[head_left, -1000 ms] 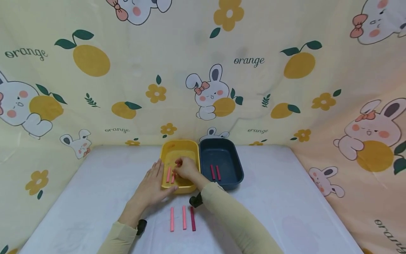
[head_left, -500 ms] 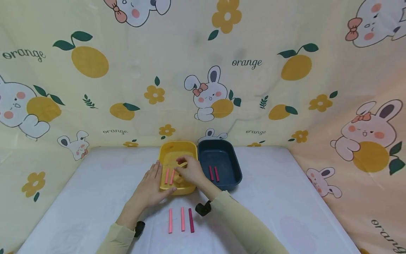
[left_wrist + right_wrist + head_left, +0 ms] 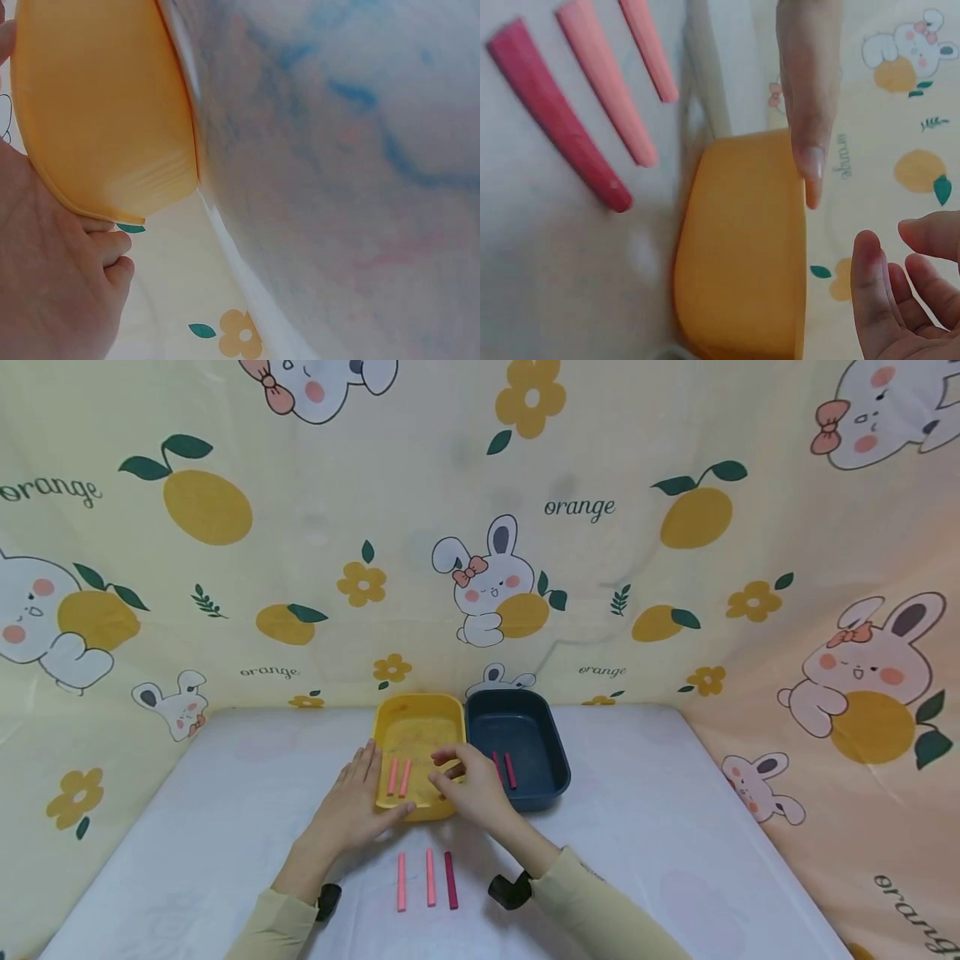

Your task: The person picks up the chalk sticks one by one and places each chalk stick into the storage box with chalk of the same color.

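The left hand [image 3: 352, 806] lies flat against the near left side of the yellow tray [image 3: 417, 722], its fingers straight and close together along the tray's outer wall, the thumb tip touching the front rim; the left wrist view shows the fingertips [image 3: 112, 251] pressed to the tray's underside edge. The right hand [image 3: 468, 781] hovers over the tray's near right corner with its fingers loosely spread and slightly bent, holding nothing; the right wrist view shows the fingers [image 3: 877, 300] apart in the air above the rim. Two pink sticks [image 3: 398, 777] lie side by side inside the yellow tray, just beside the left hand. Two dark red sticks [image 3: 504, 768] lie in the dark blue tray [image 3: 543, 752], which touches the yellow one. Three more sticks [image 3: 426, 878] lie in a row on the white table [image 3: 660, 827], near the front of the trays.
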A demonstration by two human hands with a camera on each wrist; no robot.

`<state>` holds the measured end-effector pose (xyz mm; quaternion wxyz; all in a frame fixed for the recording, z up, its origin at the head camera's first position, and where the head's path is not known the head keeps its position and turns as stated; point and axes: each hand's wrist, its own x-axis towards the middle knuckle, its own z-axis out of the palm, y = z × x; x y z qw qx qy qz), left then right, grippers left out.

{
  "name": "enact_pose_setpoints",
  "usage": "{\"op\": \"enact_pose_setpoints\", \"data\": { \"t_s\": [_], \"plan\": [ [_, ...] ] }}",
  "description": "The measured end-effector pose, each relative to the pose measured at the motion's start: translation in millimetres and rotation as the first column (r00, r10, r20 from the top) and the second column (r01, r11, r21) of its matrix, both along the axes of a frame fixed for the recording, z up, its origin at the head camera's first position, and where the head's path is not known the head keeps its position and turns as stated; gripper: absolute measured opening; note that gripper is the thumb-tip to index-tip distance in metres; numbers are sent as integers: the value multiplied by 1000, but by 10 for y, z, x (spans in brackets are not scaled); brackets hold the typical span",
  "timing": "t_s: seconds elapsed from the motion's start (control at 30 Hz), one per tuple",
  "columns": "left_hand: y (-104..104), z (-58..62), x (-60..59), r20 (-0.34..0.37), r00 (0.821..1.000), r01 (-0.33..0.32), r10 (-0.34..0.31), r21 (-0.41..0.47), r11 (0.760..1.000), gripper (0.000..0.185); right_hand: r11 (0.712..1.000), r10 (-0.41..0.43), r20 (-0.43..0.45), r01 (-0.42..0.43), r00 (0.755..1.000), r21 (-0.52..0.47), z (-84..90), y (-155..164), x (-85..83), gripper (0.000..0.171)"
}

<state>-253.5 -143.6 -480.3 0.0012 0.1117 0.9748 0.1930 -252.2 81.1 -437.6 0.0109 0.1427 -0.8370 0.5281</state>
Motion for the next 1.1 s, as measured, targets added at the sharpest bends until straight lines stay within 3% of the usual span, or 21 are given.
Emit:
{"op": "enact_pose_setpoints", "data": {
  "t_s": [0.23,0.6,0.9,1.1],
  "plan": [
    [-4,3,11,-10,1000,-4,5,3,1000,115,998,7,-23,-6,1000,69,-57,140,190,26],
    [-14,1,10,-23,1000,8,-8,6,1000,114,982,136,16,-137,991,128,-299,292,442,28],
    [-1,-5,0,-2,1000,-3,3,5,1000,117,941,192,185,-234,964,244,-410,313,543,36],
    [9,-9,-9,13,1000,-9,9,2,1000,117,912,217,209,-274,954,305,-469,311,582,40]
  ]
}}
